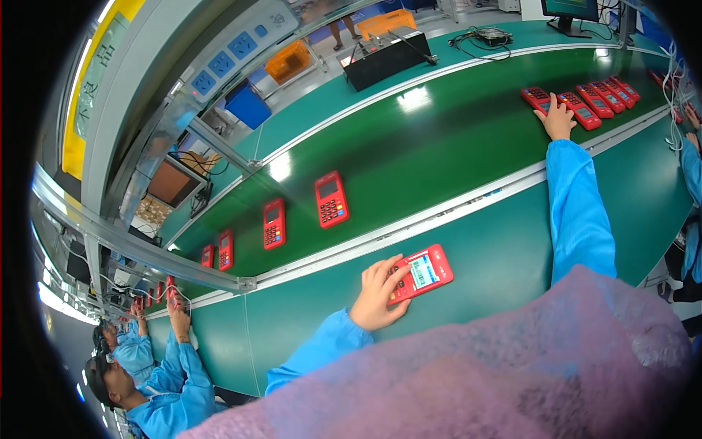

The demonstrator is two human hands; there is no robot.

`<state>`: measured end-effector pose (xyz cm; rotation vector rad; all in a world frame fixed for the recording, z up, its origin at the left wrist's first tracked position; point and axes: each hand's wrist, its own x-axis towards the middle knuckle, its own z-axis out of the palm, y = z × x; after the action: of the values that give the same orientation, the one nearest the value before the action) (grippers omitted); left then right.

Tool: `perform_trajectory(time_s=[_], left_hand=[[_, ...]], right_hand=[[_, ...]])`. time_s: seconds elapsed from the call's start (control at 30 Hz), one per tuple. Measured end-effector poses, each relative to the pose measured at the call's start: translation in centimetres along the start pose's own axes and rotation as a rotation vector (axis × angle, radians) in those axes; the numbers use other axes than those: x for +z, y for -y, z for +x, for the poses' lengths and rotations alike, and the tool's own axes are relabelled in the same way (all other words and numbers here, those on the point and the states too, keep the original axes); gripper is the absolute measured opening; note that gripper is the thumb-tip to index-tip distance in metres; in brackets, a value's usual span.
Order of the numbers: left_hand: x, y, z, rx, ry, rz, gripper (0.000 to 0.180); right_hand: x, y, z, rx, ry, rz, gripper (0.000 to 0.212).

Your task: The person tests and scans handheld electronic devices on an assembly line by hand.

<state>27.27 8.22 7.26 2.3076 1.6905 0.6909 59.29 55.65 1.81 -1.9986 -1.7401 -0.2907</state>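
On the green worktop [504,256] lies a red handheld payment terminal [439,267] with its screen lit. My left hand [376,296] grips its keypad end, fingers along the far side and thumb at the near edge; part of the keypad is hidden. My right arm stretches out to the conveyor belt [439,135]. There my right hand [559,122] has its fingers and thumb around the near end of another red payment terminal [536,94]. Right beside that hand lies a further red terminal [585,115], at the left of a slanting row of several [610,96].
More red terminals [332,199] lie spaced along the belt to the left. A metal rail [439,219] parts belt from worktop. A metal frame [139,212] rises at left. Co-workers in blue sit at left [168,388] and right. White cables [674,102] hang at right.
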Motion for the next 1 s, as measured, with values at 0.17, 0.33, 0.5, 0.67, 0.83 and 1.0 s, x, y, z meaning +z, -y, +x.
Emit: perform_trajectory(time_s=[0.17,0.33,0.5,0.67,0.83,1.0], left_hand=[[0.2,-0.2,-0.5,-0.048,-0.070,-0.019,0.072],[0.2,-2.1,-4.0,-0.331,-0.256,0.249,0.079],[-0.6,-4.4,-4.5,-0.350,-0.125,0.097,0.097],[-0.8,-5.4,-5.8,-0.344,-0.076,-0.176,0.102],[-0.6,-4.5,-7.0,-0.338,-0.127,-0.349,0.096],[-0.4,-4.8,-6.4,-0.325,-0.114,-0.415,0.094]], right_hand=[[-4.9,2.9,-5.0,-0.556,0.075,0.708,0.078],[-18.8,6.8,-17.0,-0.840,1.302,1.173,0.088],[-21.9,7.0,-22.4,-1.435,1.420,0.799,0.079],[-23.3,5.7,-24.6,-1.172,0.939,0.659,0.066],[-25.7,2.8,-30.0,-0.877,0.903,0.930,0.107],[-26.2,3.0,-33.7,-0.907,0.807,0.622,0.109]])
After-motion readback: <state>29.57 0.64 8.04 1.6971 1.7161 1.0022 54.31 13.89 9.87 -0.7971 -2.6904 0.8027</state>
